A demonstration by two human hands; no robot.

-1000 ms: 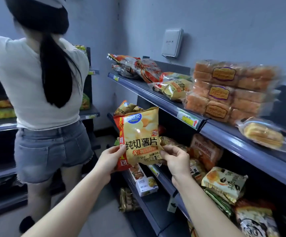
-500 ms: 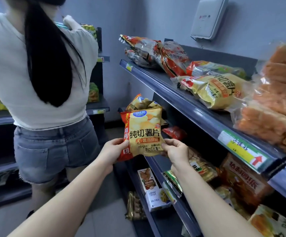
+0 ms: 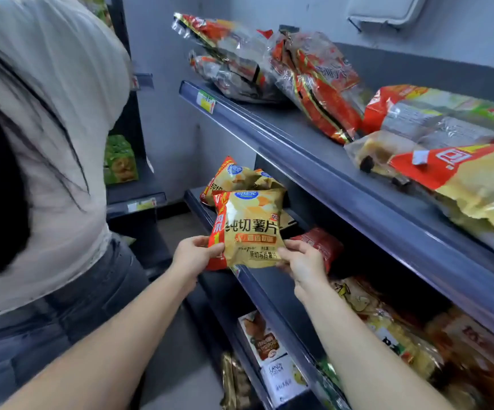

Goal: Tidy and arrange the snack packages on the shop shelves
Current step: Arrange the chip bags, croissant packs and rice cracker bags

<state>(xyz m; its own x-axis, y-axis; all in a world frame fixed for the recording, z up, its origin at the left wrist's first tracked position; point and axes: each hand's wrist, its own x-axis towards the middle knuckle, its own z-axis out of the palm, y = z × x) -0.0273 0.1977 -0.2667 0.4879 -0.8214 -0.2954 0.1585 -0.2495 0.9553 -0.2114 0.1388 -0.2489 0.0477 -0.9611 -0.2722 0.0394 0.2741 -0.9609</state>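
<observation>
1. Yellow foil with a red strip down one side: that is the chip bag I am carrying. It hangs upright with its print facing me, just in front of the front edge of the middle shelf. As far as I can tell it is not resting on the shelf.
2. I hold it face-on by its two lower corners so the label reads straight. I judge that is how it should stand once shelved.
3. Matching bags stand at the far end of the same shelf, just behind the one I hold. That looks like its row, so I judge the step in hand is adding it there.
4. My left hand grips the red lower-left corner, thumb on the front and fingers curled behind.
5. My right hand pinches the lower-right corner the same way, so both hands are closed on the bag and neither is free.
6. A red packet lies on the shelf just beside my right hand. I cannot tell whether they touch.
7. Another person stands close on my left, so I judge there is little room to swing wide.
</observation>
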